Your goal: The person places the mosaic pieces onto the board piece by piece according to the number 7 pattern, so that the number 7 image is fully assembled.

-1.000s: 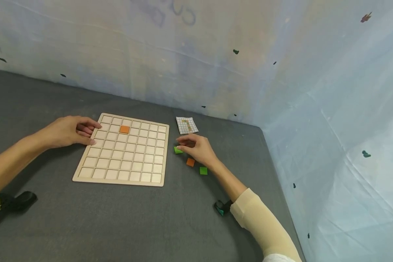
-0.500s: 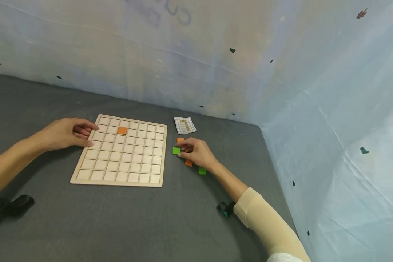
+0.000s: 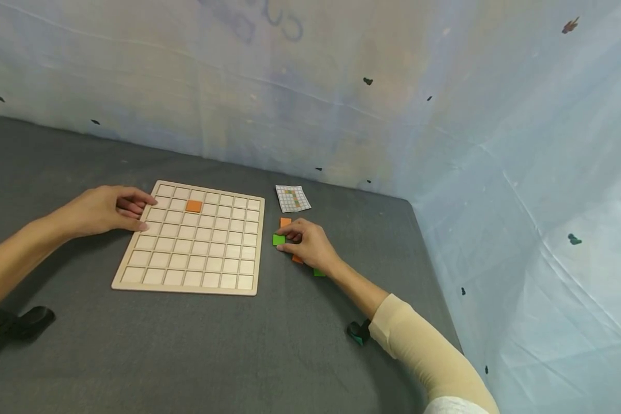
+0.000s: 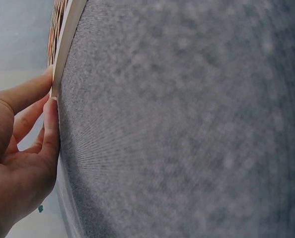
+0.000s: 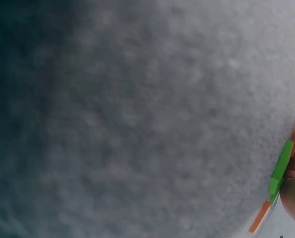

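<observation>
My left hand (image 3: 100, 211) holds the left edge of the pale wooden grid board (image 3: 186, 292), thumb and index fingertips on its rim. In the left wrist view, those fingertips meet the board's edge (image 4: 64, 44). An orange tile (image 3: 194, 206) sits in a cell of the board's second row. To the right of the board, my right hand (image 3: 310, 244) pinches a green tile (image 3: 279, 240) between thumb and index finger, low over the table. One orange tile (image 3: 286, 222) lies just beyond it. Another orange tile (image 3: 297, 260) and a green tile (image 3: 318, 273) are partly hidden by the hand.
A small printed grid card (image 3: 292, 199) with a coloured pattern lies behind the right hand. The grey table (image 3: 196, 345) meets a pale cloth backdrop (image 3: 227, 103) at the back and right.
My right hand has moved slightly nearer and its thumb and index finger have taken hold of the green tile. The far orange tile has come into sight. My left hand stays at the board.
</observation>
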Available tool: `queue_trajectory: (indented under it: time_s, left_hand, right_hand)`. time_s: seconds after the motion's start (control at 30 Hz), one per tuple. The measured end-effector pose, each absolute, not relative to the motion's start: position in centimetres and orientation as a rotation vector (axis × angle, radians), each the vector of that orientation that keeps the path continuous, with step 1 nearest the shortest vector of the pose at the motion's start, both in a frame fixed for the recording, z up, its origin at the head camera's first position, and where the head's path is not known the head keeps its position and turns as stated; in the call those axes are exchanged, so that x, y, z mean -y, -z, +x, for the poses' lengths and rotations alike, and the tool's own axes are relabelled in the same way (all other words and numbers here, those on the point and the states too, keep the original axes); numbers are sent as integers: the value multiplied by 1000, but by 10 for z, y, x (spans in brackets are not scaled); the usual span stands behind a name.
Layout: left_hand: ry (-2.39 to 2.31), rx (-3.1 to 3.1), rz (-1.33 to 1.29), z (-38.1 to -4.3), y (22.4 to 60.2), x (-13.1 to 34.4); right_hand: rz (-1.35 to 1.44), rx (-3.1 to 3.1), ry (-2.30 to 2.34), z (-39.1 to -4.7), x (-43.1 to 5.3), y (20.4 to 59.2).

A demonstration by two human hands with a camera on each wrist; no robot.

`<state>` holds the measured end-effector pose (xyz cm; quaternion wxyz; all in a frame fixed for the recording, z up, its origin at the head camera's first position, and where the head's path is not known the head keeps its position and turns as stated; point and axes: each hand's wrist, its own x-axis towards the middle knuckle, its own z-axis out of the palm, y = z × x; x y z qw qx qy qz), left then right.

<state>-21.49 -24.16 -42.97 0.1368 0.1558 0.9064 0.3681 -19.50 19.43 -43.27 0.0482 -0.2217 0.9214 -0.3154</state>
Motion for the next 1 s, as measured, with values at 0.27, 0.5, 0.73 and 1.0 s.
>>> queue_trajectory:
  time_s: [0.27,0.5,0.73,1.0]
  left_hand:
    - [-1083,-2616,459,-217,433,239]
    - [-1085,-2619,459,-217,433,238]
    - [-1071,-2618,437,-215,431,242]
    - [-1077,-2614,415,-210,430,243]
  right_hand:
    - [-684,-2826,939,-195,-195,431]
    - [-670,-2811,1044,-196,-192,427]
    - [-733,-2772,1152,-205,-182,421]
    - [-737,-2769,1214,-218,-163,422]
